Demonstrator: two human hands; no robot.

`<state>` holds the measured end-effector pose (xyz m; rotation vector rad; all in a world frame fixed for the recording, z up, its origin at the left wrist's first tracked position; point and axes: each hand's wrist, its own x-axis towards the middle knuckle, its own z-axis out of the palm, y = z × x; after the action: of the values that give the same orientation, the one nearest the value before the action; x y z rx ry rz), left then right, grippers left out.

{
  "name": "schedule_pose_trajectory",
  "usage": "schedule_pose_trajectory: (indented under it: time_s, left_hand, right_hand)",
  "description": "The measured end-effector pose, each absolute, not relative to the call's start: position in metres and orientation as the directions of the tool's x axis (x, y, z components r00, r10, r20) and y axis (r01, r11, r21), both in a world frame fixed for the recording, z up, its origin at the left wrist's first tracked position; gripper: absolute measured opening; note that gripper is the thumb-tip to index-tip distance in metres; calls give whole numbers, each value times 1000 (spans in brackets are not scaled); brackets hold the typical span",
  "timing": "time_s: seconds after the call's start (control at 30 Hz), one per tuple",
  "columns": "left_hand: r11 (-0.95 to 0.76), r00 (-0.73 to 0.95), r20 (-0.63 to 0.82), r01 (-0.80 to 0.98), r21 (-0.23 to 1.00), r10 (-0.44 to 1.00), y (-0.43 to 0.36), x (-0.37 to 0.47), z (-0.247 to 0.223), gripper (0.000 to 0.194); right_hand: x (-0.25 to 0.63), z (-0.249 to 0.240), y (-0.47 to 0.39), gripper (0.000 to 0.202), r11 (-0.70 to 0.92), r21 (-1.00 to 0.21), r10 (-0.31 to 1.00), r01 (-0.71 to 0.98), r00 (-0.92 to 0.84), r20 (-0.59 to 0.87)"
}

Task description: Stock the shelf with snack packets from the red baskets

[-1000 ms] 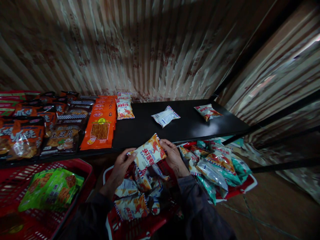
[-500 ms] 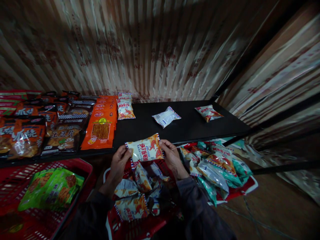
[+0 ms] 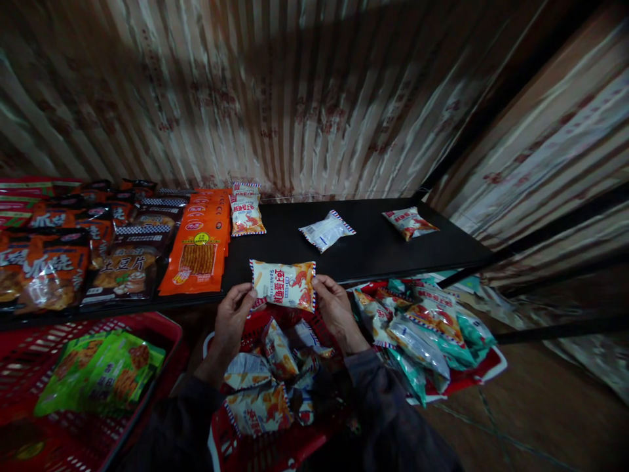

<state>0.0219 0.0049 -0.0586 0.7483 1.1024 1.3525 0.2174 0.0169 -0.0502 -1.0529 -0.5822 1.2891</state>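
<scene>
Between my two hands a white and orange snack bag (image 3: 284,286) with red lettering is held flat, its front face up. My left hand (image 3: 232,319) pinches its left end, and my right hand (image 3: 336,311) grips the right end. The bag is over the front edge of the black shelf (image 3: 280,246). Under my hands a red basket (image 3: 265,452) holds several similar bags (image 3: 260,408). On the shelf, a short stack of matching bags (image 3: 247,213) stands beside orange packets (image 3: 198,252). One bag (image 3: 327,230) lies back side up, and another bag (image 3: 411,223) lies farther right.
Brown potato-snack bags (image 3: 122,265) and black-orange bags (image 3: 54,269) fill the shelf's left. A red basket with green packets (image 3: 105,370) is at lower left. Another basket (image 3: 484,373) with mixed bags sits at right. Black shelf bars (image 3: 545,226) cross the right side.
The bag in my hands has turned slightly, its right end dropping and its face becoming more level. Both hands keep hold of it; the shelf and baskets look the same.
</scene>
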Motion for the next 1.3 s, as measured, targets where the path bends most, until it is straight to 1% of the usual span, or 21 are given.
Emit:
schedule_pose_trajectory:
  time_s: [0.13,0.27,0.63,0.87,1.07,1.3]
  left_hand:
    - [110,-131,-179,-414,904,975,7,23,-50,45]
    - [78,-152,-154,-416,906,976,10,21,-49,43]
    - [18,-249,-124,-390,921,960,20,13,-53,40]
    - [-1,-285,-111,-366,931,952,20,10,-50,38]
    - [-13,-286,-91,-343,939,954,21,9,-49,34]
    - [-35,-328,-67,-293,955,942,22,9,-56,32]
  right_hand:
    - [217,-51,17,33,-61,-882,953,-468,234,-191]
    - [216,-51,15,33,-69,-892,956,-446,226,-187]
    - [218,-51,8,31,-167,-921,971,-352,103,-216]
    - [218,-55,7,29,-205,-903,967,-379,66,-247]
    - [219,-58,7,24,-182,-905,973,-384,64,-222]
    - [220,-61,8,20,-183,-910,979,-373,11,-202]
